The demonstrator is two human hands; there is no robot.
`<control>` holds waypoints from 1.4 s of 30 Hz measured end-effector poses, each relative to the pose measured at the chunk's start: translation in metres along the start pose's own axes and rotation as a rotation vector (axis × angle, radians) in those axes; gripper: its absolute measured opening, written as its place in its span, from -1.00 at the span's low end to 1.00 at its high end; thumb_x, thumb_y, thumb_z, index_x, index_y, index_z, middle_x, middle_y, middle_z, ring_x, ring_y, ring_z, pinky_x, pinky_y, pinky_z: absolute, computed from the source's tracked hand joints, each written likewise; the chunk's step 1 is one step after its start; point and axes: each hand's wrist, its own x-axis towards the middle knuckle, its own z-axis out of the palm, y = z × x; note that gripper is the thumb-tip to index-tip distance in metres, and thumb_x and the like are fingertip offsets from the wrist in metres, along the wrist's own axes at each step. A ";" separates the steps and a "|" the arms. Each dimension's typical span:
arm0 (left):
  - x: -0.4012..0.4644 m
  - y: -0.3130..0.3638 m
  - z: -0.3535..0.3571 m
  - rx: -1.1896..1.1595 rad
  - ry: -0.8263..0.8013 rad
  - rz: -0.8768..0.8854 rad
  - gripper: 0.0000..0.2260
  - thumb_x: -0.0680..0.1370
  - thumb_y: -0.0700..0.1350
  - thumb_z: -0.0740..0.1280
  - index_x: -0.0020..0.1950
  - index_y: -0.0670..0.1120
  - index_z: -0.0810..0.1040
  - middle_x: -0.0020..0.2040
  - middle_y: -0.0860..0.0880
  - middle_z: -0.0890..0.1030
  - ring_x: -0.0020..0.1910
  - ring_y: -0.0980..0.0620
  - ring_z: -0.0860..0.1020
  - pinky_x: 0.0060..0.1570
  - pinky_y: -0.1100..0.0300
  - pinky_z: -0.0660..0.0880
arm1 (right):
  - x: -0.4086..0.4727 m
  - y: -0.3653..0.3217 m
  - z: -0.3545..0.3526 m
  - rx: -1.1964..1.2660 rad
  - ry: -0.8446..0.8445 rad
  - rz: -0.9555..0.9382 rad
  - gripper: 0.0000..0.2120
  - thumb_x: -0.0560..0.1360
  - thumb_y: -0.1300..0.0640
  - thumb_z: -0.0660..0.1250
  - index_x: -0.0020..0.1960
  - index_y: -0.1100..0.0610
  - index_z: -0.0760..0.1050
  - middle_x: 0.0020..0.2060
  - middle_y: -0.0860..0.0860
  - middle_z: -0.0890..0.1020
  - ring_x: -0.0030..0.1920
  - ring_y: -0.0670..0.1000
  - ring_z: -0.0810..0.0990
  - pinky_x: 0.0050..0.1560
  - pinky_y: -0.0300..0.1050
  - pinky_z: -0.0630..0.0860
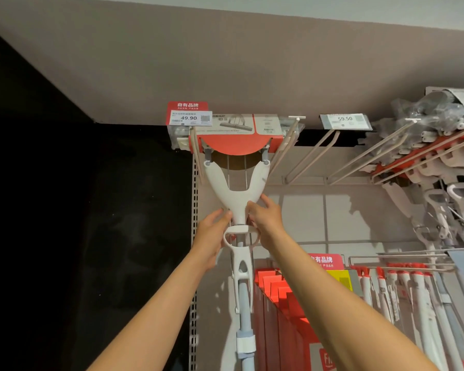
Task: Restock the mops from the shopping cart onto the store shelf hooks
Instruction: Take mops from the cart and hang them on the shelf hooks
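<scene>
Mop [237,188] hangs between hooks [284,148]; left hand [212,231], right hand [265,218] grip neck.

Both hands — left hand [214,231], right hand [265,219] — around hanging mop's [237,194] neck

a red-topped price tag [189,113] reading 49.90 sits at the upper left of the beige back panel [346,212]; a second price label [344,121] reading 59.50 hangs further right along the same top edge. a perforated upright strip [195,188] runs down the panel's left edge, against a black wall [65,210]. above everything spans a taupe fascia [225,54]. low on the panel, near its middle, hang red cardboard packs [276,295] under a red sign [324,261], with a yellow card [340,279] just beside them. white-handled tools with red collars [402,287] hang toward the lower right corner.
</scene>
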 end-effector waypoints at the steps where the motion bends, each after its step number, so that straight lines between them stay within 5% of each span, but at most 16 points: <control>1: -0.003 -0.004 -0.003 0.021 -0.013 -0.011 -0.73 0.65 -0.03 0.31 0.30 -0.09 0.59 0.06 -0.10 0.71 0.08 -0.10 0.68 0.16 -0.07 0.61 | -0.001 0.005 -0.001 -0.005 0.003 0.014 -0.54 0.54 0.22 0.35 0.42 0.08 0.44 0.18 0.12 0.66 0.05 0.15 0.70 0.11 0.14 0.64; 4: -0.015 -0.019 -0.010 0.047 -0.031 -0.062 -0.80 0.66 -0.07 0.30 0.16 -0.11 0.66 0.10 -0.18 0.69 0.14 -0.14 0.65 0.14 -0.05 0.61 | -0.010 0.019 -0.007 -0.044 0.000 0.024 -0.71 0.52 0.13 0.39 0.22 0.17 0.61 0.07 0.10 0.71 0.06 0.11 0.69 0.15 0.04 0.60; 6: -0.020 -0.029 -0.015 0.057 -0.032 -0.093 -0.79 0.66 -0.09 0.30 0.11 -0.17 0.67 0.07 -0.21 0.69 0.12 -0.15 0.66 0.08 -0.01 0.63 | -0.023 0.027 -0.008 -0.062 0.007 0.045 -0.86 0.54 0.17 0.34 -0.04 0.16 0.67 -0.16 0.03 0.72 -0.08 0.09 0.67 -0.03 -0.01 0.56; 9: -0.028 -0.042 -0.018 0.052 -0.031 -0.120 -0.75 0.67 -0.08 0.28 0.10 -0.22 0.66 -0.05 -0.11 0.74 0.00 -0.04 0.70 -0.06 0.09 0.66 | -0.041 0.040 -0.008 -0.051 0.044 0.088 -0.72 0.57 0.25 0.23 -0.27 0.10 0.58 -0.37 -0.01 0.62 -0.29 0.03 0.53 -0.29 -0.14 0.41; 13: -0.039 -0.051 -0.018 0.076 -0.005 -0.107 -0.77 0.68 -0.09 0.27 0.08 -0.18 0.67 -0.06 -0.10 0.73 -0.13 0.10 0.70 -0.13 0.20 0.65 | -0.067 0.051 -0.006 0.042 0.104 0.158 -0.75 0.60 0.18 0.20 -0.18 0.15 0.59 -0.32 0.08 0.63 -0.33 0.06 0.56 -0.29 -0.14 0.47; 17: -0.057 -0.075 -0.019 0.142 -0.022 -0.112 -0.81 0.65 -0.07 0.32 0.15 -0.10 0.68 -0.03 -0.04 0.74 -0.03 0.03 0.70 0.00 0.05 0.67 | -0.090 0.074 -0.009 0.100 0.153 0.183 -0.76 0.59 0.19 0.24 -0.21 0.19 0.57 -0.30 0.14 0.62 -0.25 0.10 0.56 -0.20 -0.03 0.48; 22: -0.075 -0.100 -0.024 0.087 0.012 -0.083 -0.82 0.61 -0.06 0.38 0.17 -0.06 0.69 0.04 0.01 0.73 0.04 0.08 0.69 0.06 0.07 0.65 | -0.108 0.102 -0.021 0.092 0.094 0.122 -0.62 0.59 0.24 0.25 -0.35 0.01 0.60 -0.43 -0.03 0.59 -0.35 0.01 0.51 -0.22 -0.08 0.44; 26: -0.079 -0.108 -0.022 0.067 0.036 -0.126 -0.82 0.58 -0.04 0.43 0.09 -0.09 0.72 0.00 -0.04 0.74 0.05 0.01 0.69 -0.02 -0.04 0.67 | -0.111 0.109 -0.027 0.109 0.059 0.111 -0.83 0.60 0.16 0.33 -0.03 0.16 0.70 -0.16 0.10 0.73 -0.14 0.05 0.67 -0.03 -0.02 0.60; 29: -0.079 -0.110 -0.020 0.022 0.045 -0.137 -0.81 0.56 -0.05 0.45 0.07 -0.15 0.72 0.00 -0.08 0.74 0.05 -0.05 0.69 -0.08 -0.10 0.68 | -0.106 0.111 -0.030 0.138 0.073 0.131 -0.86 0.58 0.15 0.37 0.00 0.16 0.70 -0.13 0.14 0.73 -0.19 0.03 0.68 -0.10 -0.08 0.62; 35: -0.077 -0.109 -0.015 -0.032 0.103 -0.109 -0.93 0.58 -0.15 0.42 -0.01 -0.04 0.70 -0.15 0.00 0.73 -0.17 0.03 0.67 -0.28 0.08 0.65 | -0.096 0.119 -0.018 0.344 0.149 0.220 -0.74 0.53 0.22 0.44 0.18 0.30 0.63 0.03 0.30 0.69 -0.03 0.21 0.66 0.20 0.29 0.56; 42: -0.057 -0.109 -0.008 -0.032 0.137 -0.102 -0.90 0.57 -0.17 0.43 -0.03 0.03 0.69 -0.08 -0.06 0.73 -0.11 -0.07 0.66 -0.27 -0.01 0.67 | -0.071 0.122 -0.008 0.431 0.229 0.243 -0.96 0.53 0.25 0.44 -0.05 0.20 0.67 -0.12 0.20 0.72 -0.01 0.23 0.69 0.16 0.28 0.59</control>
